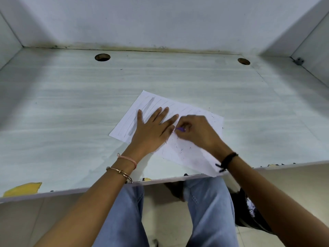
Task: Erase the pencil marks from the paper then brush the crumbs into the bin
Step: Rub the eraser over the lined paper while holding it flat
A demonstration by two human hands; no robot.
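One desk, one paper, two hands: left flat, right pinching eraser.

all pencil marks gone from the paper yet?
No: a thick grey pencil stroke and thin lines remain on the paper left of the left hand.

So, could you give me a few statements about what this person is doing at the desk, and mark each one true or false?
1. The left hand lies flat on the paper. True.
2. The right hand is empty. False: it pinches a small purple eraser.
3. Pencil lines remain on the paper's left part. True.
4. The paper lies wholly on the desk. False: one corner overhangs the near edge.
5. Dark crumbs dot the paper. True.
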